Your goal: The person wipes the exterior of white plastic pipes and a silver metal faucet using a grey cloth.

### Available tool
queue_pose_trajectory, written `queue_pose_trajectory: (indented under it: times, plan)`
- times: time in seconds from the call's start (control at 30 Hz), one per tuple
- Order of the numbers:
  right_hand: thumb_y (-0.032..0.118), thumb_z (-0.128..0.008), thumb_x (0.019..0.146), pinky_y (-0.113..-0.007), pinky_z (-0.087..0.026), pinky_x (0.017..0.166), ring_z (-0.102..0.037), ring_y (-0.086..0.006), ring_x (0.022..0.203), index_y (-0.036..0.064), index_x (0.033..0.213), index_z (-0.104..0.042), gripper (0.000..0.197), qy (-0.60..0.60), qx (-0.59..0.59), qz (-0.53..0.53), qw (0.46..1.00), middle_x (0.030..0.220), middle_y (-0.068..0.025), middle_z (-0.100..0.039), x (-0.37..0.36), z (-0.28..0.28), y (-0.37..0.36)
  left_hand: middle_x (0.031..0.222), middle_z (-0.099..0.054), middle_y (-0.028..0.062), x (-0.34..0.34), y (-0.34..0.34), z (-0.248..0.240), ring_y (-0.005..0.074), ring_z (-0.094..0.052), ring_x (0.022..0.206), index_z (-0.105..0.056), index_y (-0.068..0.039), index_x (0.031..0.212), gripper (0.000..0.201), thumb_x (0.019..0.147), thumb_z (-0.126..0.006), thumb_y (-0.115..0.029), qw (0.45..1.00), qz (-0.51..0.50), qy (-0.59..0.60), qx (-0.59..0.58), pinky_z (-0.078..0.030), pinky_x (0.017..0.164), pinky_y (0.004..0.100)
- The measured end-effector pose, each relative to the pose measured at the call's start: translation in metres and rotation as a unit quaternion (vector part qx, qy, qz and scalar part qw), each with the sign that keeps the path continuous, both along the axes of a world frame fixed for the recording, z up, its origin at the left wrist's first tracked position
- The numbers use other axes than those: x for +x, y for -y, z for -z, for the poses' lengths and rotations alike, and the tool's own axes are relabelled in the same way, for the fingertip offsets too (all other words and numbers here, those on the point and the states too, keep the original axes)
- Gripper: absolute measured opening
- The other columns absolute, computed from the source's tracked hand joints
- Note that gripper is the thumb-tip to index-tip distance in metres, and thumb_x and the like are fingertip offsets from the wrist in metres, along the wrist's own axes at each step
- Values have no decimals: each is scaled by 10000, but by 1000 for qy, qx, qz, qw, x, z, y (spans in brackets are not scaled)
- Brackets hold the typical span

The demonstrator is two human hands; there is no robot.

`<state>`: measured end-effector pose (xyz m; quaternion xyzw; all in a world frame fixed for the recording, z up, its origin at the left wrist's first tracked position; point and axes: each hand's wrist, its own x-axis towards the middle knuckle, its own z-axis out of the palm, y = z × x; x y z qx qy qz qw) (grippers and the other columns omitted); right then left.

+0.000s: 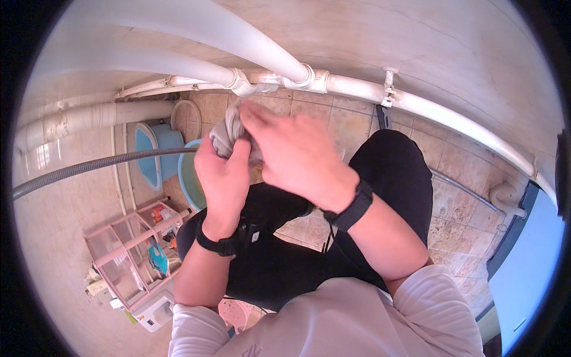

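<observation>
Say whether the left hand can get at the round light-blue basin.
Probably yes: the basin appears close beyond the left hand, and the ribbed grey hose crosses only its far part; the crumpled grey cloth in that hand may hinder grasping.

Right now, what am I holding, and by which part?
A bunched grey cloth: your left hand grips its lower end, your right hand its upper side.

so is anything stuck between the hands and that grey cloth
Nothing visible: the left hand and right hand are both directly on the grey cloth. The grey ribbed hose comes in from the left toward the left hand, but no part of it shows crossing in front of the cloth.
</observation>
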<state>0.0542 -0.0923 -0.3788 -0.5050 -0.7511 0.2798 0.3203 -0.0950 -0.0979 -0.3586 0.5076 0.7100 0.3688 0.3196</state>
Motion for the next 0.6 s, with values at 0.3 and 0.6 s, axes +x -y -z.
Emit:
queue_pose_trajectory:
  times: [0.3, 0.6]
  plan:
    - [150, -776, 627, -373, -573, 659, -707, -296, 811, 57, 1408, -471, 844, -131, 45, 61, 988, 1535, -124, -419, -27, 2, 11, 1207, -624, 113, 12, -14, -18, 200, -602, 1102, -524, 35, 1282, 393, 890, -538, 30, 974, -49, 218, 31, -470, 978, 326]
    - [76, -624, 835, -435, -575, 729, -676, -373, 856, 32, 1207, -579, 378, -291, 1, 63, 955, 1289, -147, -591, -26, 16, 4, 1206, -652, 127, -30, -99, -27, 189, -613, 1086, -589, 5, 1284, 454, 839, -525, 64, 958, 161, -128, 200, -474, 935, 303]
